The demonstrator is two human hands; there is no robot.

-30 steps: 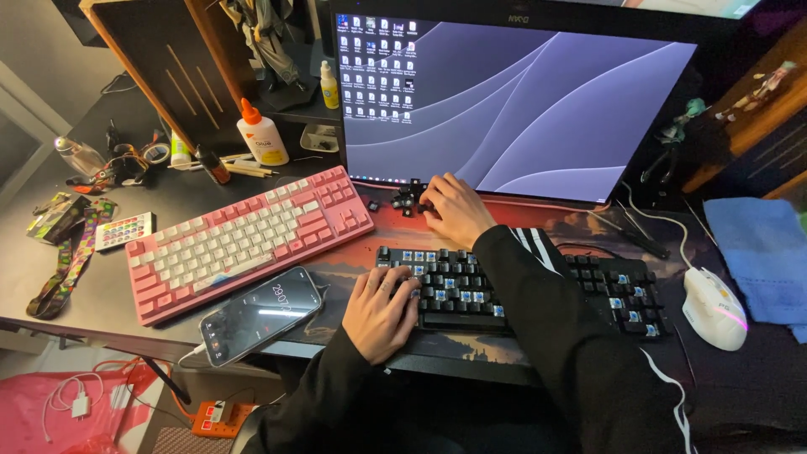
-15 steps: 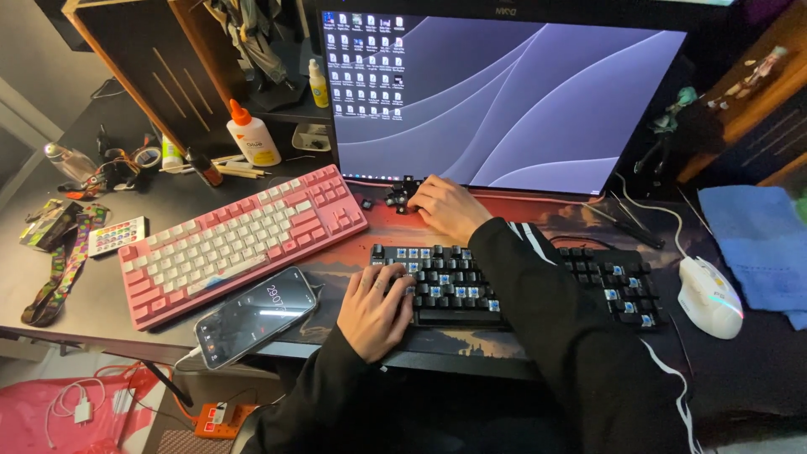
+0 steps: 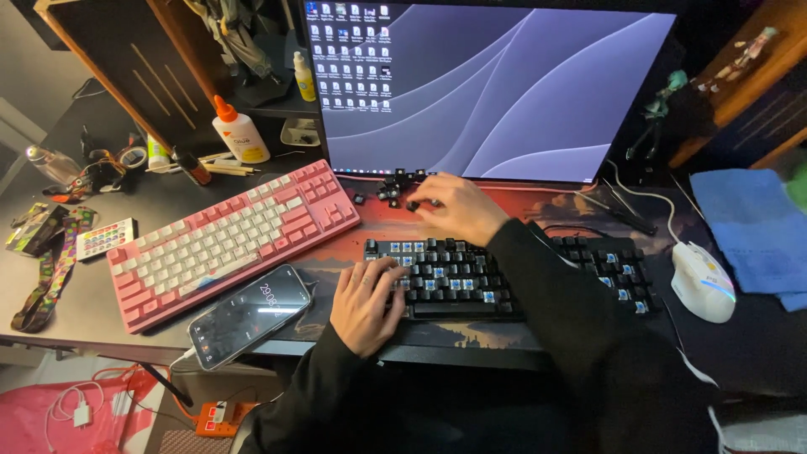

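A wide monitor (image 3: 496, 84) fills the upper centre of the frame, above a dark desk (image 3: 109, 210). Below it, at centre, lies a black keyboard (image 3: 504, 273) with many caps removed, blue switches bared. A pink keyboard (image 3: 231, 240) sits at left of centre, a phone (image 3: 250, 315) just below it. The left hand (image 3: 366, 307) rests flat and unclenched on the black keyboard's left end. The right hand (image 3: 458, 210) reaches the pile of loose black keycaps (image 3: 395, 187) under the monitor, fingers curled; whether it grasps one cannot be told.
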